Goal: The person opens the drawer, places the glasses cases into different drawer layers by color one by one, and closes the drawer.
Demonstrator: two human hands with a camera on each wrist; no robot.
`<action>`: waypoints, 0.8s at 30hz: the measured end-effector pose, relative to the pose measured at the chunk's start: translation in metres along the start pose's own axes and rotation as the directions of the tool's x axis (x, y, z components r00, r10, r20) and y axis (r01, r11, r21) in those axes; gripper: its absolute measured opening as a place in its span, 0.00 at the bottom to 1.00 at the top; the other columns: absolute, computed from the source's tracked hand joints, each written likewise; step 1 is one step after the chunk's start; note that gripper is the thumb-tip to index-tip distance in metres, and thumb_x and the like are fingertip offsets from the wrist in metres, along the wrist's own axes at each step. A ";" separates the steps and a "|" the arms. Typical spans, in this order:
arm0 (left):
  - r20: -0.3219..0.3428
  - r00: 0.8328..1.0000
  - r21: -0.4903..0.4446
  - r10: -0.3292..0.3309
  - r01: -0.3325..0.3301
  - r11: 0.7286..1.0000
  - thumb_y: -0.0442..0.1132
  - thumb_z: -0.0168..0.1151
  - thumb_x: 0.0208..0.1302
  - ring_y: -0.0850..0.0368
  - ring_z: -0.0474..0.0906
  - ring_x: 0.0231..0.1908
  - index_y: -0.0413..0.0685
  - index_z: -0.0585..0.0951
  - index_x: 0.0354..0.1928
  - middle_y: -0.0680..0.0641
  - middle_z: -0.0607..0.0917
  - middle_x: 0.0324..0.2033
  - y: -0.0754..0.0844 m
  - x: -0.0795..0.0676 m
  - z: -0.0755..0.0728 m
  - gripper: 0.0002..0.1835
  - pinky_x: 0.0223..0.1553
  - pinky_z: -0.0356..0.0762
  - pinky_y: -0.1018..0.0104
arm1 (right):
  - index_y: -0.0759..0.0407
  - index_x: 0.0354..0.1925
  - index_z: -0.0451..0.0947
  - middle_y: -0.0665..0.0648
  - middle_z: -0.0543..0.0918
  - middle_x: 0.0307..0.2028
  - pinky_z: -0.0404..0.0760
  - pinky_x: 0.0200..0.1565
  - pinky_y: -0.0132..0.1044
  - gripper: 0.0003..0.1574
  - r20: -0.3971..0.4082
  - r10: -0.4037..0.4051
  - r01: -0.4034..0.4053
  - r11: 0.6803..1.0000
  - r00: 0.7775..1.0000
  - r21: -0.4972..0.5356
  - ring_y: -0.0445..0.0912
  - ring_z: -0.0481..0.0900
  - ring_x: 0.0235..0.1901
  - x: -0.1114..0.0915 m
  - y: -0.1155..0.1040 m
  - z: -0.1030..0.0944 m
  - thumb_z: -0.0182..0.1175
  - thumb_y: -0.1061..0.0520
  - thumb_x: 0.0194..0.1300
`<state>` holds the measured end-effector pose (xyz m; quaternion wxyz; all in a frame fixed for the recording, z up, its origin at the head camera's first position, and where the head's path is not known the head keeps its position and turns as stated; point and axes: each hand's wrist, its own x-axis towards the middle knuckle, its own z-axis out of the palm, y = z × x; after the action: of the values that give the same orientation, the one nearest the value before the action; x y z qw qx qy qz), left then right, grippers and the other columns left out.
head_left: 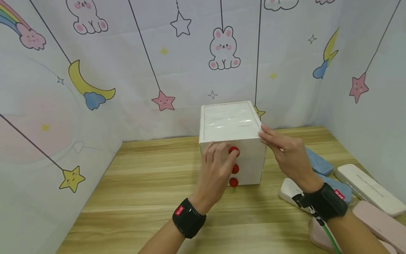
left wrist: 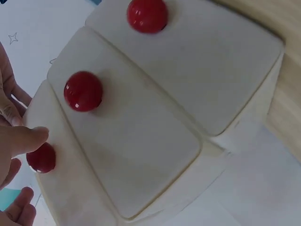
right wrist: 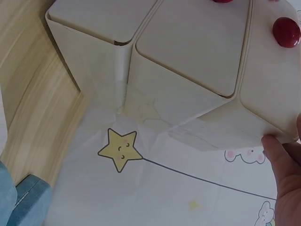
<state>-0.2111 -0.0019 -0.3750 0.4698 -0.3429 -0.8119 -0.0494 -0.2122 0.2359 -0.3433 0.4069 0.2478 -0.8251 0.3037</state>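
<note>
A small white drawer box (head_left: 217, 121) with three red round knobs stands on the wood-grain table. My left hand (head_left: 215, 169) is at its front, thumb and fingers pinching the top red knob (left wrist: 41, 157). The middle knob (left wrist: 83, 91) and the bottom knob (left wrist: 147, 15) show uncovered below it. My right hand (head_left: 288, 155) holds the box's upper right front corner. One of its digits lies against the side wall, seen in the right wrist view, while other fingertips rest along the top edge. The drawer fronts sit flush with the box.
To the right lie several slim cases: blue (head_left: 318, 161), white (head_left: 369, 188) and pink (head_left: 380, 222), some partly under my right forearm. A cartoon-printed cloth (head_left: 190, 70) hangs behind and beside the table (head_left: 142, 183). A green cable (head_left: 330, 236) runs from the right wrist strap.
</note>
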 end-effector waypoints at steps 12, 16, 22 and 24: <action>0.419 0.889 0.008 -0.184 0.199 0.980 0.49 0.73 0.62 0.55 0.79 0.37 0.50 0.86 0.39 0.50 0.84 0.34 0.024 -0.049 0.006 0.12 0.34 0.80 0.66 | 0.62 0.67 0.74 0.66 0.86 0.53 0.74 0.43 0.11 0.41 0.027 0.088 -0.088 0.996 0.996 0.029 0.56 0.90 0.41 -0.020 -0.002 0.003 0.72 0.71 0.55; 0.506 0.835 -0.005 -0.215 0.252 0.968 0.47 0.72 0.62 0.55 0.81 0.31 0.50 0.84 0.36 0.50 0.83 0.29 0.036 -0.054 0.017 0.10 0.25 0.77 0.65 | 0.56 0.77 0.59 0.71 0.82 0.56 0.82 0.42 0.22 0.54 0.137 0.190 -0.201 0.977 0.972 0.074 0.60 0.89 0.44 -0.034 0.002 0.006 0.71 0.70 0.58; 0.502 0.816 0.003 -0.287 0.330 0.944 0.43 0.72 0.61 0.54 0.81 0.26 0.46 0.80 0.35 0.48 0.81 0.26 0.052 -0.054 0.028 0.11 0.22 0.77 0.64 | 0.65 0.77 0.56 0.73 0.82 0.56 0.87 0.44 0.49 0.50 0.310 0.373 -0.396 0.918 0.875 0.013 0.60 0.88 0.49 -0.052 0.006 0.011 0.69 0.60 0.64; 0.488 0.813 0.037 -0.317 0.343 0.938 0.42 0.71 0.61 0.55 0.81 0.24 0.45 0.80 0.33 0.48 0.81 0.25 0.054 -0.052 0.029 0.11 0.21 0.77 0.65 | 0.70 0.72 0.64 0.71 0.85 0.52 0.87 0.44 0.50 0.43 0.349 0.401 -0.425 0.905 0.847 -0.009 0.60 0.89 0.48 -0.057 0.007 0.013 0.69 0.58 0.65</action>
<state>-0.1830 0.0245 -0.4458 0.2251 -0.2106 -0.9492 -0.0638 -0.1928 0.2404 -0.3986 0.1733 0.1274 -0.9061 0.3643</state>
